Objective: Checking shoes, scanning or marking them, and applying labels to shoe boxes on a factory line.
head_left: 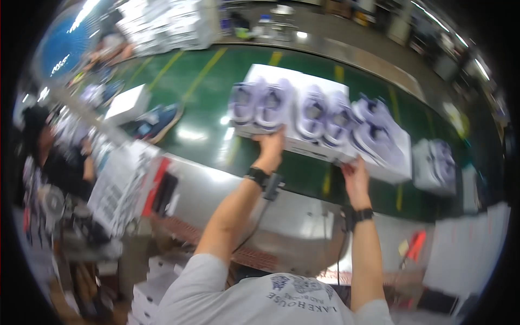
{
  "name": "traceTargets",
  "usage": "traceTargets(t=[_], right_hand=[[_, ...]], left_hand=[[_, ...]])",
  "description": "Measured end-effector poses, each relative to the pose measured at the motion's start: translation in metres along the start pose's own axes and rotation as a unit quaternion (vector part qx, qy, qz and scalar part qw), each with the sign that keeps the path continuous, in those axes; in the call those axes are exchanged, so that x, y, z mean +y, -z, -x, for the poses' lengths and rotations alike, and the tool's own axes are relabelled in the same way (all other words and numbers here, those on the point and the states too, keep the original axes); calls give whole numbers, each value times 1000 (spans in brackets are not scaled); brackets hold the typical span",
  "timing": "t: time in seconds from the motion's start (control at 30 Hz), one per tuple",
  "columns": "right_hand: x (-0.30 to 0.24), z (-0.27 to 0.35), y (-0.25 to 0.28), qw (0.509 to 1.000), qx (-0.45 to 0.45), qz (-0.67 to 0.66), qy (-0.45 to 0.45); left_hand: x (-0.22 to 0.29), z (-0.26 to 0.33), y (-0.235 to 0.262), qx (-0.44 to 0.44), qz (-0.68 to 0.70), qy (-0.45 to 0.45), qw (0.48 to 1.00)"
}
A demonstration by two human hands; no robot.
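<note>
Three white shoe boxes stand side by side on a green conveyor belt (pixel 203 122), with lavender sneakers on top. My left hand (pixel 271 151) grips the near edge where the left box meets the middle shoe box (pixel 306 147), just below the left pair of sneakers (pixel 260 105). At the other end of the middle box, beside the right shoe box (pixel 384 169), my right hand (pixel 356 176) is closed on the near edge. The middle pair of sneakers (pixel 325 116) sits between my hands; the right pair (pixel 379 130) lies tilted. Some fingertips are hidden, and the boxes are blurred.
Farther right on the belt is another box with sneakers (pixel 435 165). To the left are a dark blue shoe (pixel 161 122) and a white box (pixel 128 104). A metal ledge (pixel 216 189) runs along the near side. A person (pixel 65 157) works at far left, near a blue fan (pixel 66 46).
</note>
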State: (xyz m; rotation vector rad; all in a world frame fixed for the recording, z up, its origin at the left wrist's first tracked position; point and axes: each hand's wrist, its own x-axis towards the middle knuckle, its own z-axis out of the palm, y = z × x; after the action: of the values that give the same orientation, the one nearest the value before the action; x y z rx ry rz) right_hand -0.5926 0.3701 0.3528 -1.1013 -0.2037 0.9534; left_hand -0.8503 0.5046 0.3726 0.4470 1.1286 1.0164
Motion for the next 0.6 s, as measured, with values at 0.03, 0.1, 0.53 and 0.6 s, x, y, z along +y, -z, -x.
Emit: traceTargets(t=[0.03, 0.1, 0.53, 0.6], right_hand=[[7, -11, 1, 1000, -2, 1, -6], [-7, -5, -12, 1000, 14, 15, -11], [-28, -7, 11, 999, 42, 2, 16], [-26, 2, 8, 999, 40, -3, 17]], left_hand=[[-15, -29, 15, 48, -19, -104, 993], [-19, -27, 11, 34, -6, -97, 995], [-32, -16, -6, -67, -4, -55, 996], [-28, -25, 4, -77, 8, -38, 996]])
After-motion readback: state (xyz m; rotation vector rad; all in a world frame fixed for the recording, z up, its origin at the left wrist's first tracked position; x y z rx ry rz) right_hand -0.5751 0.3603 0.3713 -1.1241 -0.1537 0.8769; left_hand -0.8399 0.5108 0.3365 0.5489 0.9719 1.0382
